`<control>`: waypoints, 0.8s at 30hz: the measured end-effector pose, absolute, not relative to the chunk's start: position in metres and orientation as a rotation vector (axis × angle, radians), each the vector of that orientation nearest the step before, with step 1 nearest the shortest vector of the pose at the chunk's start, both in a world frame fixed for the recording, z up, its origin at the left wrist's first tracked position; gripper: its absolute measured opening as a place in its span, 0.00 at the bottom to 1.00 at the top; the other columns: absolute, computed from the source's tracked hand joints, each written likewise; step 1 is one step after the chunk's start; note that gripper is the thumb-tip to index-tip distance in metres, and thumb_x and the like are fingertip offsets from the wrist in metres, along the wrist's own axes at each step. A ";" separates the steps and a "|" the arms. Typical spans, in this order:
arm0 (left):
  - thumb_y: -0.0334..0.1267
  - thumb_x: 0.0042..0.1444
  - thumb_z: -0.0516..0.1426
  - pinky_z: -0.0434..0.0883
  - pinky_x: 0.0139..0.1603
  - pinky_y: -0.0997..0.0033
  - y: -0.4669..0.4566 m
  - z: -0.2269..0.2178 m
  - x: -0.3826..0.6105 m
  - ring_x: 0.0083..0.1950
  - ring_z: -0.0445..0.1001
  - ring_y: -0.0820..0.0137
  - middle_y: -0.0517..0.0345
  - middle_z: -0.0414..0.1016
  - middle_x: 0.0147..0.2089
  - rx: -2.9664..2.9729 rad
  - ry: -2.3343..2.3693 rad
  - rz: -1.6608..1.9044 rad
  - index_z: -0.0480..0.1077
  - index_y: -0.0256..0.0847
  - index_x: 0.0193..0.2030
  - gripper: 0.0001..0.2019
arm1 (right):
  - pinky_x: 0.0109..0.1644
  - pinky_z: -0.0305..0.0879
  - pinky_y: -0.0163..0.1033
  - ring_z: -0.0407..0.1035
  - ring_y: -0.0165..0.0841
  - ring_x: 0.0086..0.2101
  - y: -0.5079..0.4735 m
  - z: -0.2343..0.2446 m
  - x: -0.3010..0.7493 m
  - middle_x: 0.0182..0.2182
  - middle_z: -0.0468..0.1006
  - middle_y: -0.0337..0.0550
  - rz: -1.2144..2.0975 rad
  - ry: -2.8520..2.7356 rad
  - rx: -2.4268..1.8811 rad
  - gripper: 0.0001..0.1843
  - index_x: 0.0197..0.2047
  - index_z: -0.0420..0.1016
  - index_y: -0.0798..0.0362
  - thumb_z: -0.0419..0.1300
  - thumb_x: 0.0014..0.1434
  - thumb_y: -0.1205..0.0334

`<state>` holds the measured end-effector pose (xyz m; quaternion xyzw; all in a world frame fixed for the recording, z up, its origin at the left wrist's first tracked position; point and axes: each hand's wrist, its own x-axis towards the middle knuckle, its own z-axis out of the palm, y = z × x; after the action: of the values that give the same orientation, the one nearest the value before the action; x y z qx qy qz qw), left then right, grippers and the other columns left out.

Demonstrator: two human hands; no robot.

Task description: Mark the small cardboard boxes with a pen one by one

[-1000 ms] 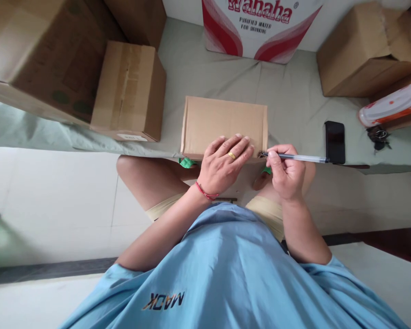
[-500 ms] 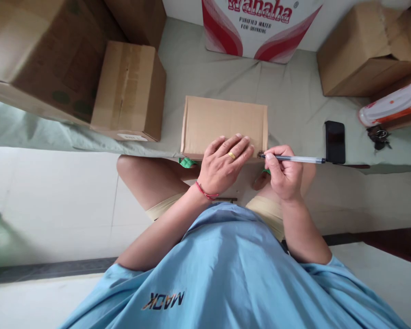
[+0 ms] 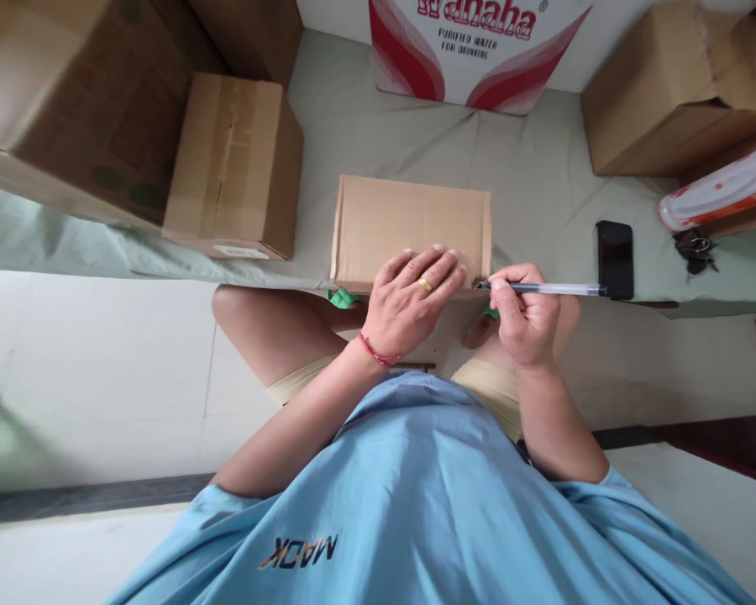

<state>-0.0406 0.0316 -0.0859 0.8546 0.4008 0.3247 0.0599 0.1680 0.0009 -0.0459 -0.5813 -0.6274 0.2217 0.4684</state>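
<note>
Pen [image 3: 558,289] at the near right corner of a cardboard box [image 3: 416,220]

The pen's long axis runs left to right, tip pointing left onto a dark mark [image 3: 479,281] at the box's corner, tail pointing right. The right hand [image 3: 527,318] pinches it near the tip, thumb and fingers closed. The left hand [image 3: 411,301] rests open, palm down, on the box's near side. The box's long axis also runs left to right. Right of the box lies a phone [image 3: 616,259]; left of it stands a taped carton [image 3: 227,168].
</note>
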 end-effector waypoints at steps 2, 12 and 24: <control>0.35 0.78 0.53 0.61 0.83 0.50 0.032 -0.085 -0.041 0.79 0.72 0.61 0.54 0.77 0.75 2.603 1.217 0.987 0.74 0.53 0.73 0.22 | 0.34 0.66 0.39 0.68 0.31 0.27 0.001 -0.045 0.168 0.27 0.73 0.35 0.558 -1.551 -1.408 0.14 0.42 0.77 0.48 0.60 0.76 0.48; 0.33 0.77 0.53 0.61 0.83 0.48 0.032 -0.085 -0.041 0.79 0.72 0.60 0.53 0.77 0.75 2.601 1.209 0.971 0.74 0.53 0.73 0.23 | 0.31 0.65 0.37 0.67 0.30 0.25 0.007 -0.057 0.205 0.30 0.75 0.37 0.426 -1.295 -1.451 0.15 0.49 0.76 0.47 0.59 0.75 0.44; 0.40 0.75 0.59 0.65 0.81 0.40 0.033 -0.049 -0.072 0.83 0.65 0.50 0.42 0.69 0.79 2.584 1.084 0.914 0.72 0.50 0.71 0.20 | 0.49 0.73 0.50 0.79 0.47 0.39 0.068 -0.101 0.293 0.41 0.87 0.55 0.254 -1.816 -2.210 0.22 0.57 0.85 0.53 0.58 0.63 0.67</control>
<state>-0.0721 0.0329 -0.0493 0.8725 0.3662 0.3085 0.0970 0.2933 0.0680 -0.1010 -0.7626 -0.6266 0.0877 0.1344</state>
